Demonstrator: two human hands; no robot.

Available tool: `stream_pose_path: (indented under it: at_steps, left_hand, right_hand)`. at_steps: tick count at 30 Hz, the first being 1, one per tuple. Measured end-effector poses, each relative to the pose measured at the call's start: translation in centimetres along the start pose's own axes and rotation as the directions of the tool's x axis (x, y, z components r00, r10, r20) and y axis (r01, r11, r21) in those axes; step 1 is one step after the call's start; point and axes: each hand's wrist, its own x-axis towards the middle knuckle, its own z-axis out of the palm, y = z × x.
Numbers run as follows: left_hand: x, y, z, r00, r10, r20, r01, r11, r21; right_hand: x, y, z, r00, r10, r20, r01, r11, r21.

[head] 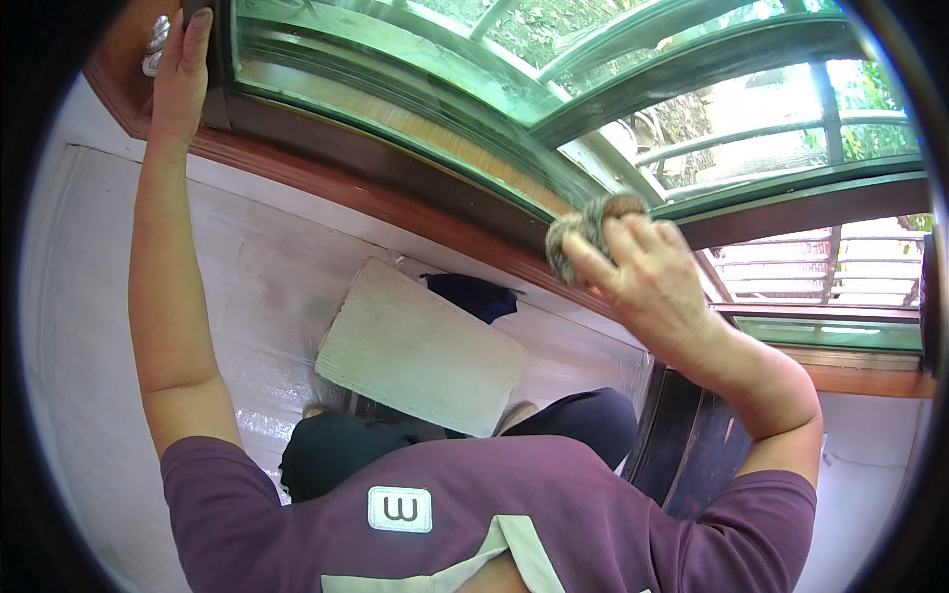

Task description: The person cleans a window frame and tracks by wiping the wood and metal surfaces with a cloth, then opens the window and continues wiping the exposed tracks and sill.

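My right hand [652, 274] grips a bunched grey-green cloth [571, 259] at the lower corner of the glass pane [385, 96]. The fingers are bent over the cloth, and part of it sticks out beyond the fingertips. At the upper left, my left hand [180, 81] holds the side of the dark window sash frame [216, 96], with the thumb lying along its face. The rest of its fingers are partly hidden. Close beside that hand, a twisted silver-coloured object [156, 46] is on the brown wood. Pale streaks and reflections show on the glass.
A reddish-brown wooden sill [356, 215] runs below the window. Metal bars [771, 141] and greenery are outside. Beneath me are a pale rectangular board [422, 348], a dark cloth [474, 295] by the wall, and dark wooden furniture [689, 437] at the right.
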Motion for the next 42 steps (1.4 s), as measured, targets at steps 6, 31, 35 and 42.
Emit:
stream_pose_path:
  at_steps: [6,31,35,42]
  left_hand:
    - [-0.5,2.3,-0.3,0.981,0.189,-0.036,-0.190,0.980,-0.063]
    - [-0.2,0.1,-0.2,0.960,0.260,-0.101,-0.255,0.965,0.064]
    - [0.0,0.3,1.1,0.959,0.252,-0.132,-0.254,0.967,0.007]
    - [-0.1,-0.4,-0.6,0.980,0.172,-0.102,-0.160,0.980,0.116]
  right_hand:
    - [-0.4,-2.1,5.7,0.978,-0.041,-0.203,0.015,0.992,-0.129]
    - [-2.1,-0.8,6.5,0.968,-0.098,-0.232,0.097,0.995,-0.017]
    - [-0.7,-3.6,10.5,0.958,-0.155,-0.242,0.166,0.986,0.026]
    - [-3.9,-3.9,11.5,0.962,0.019,-0.274,0.020,0.990,0.141]
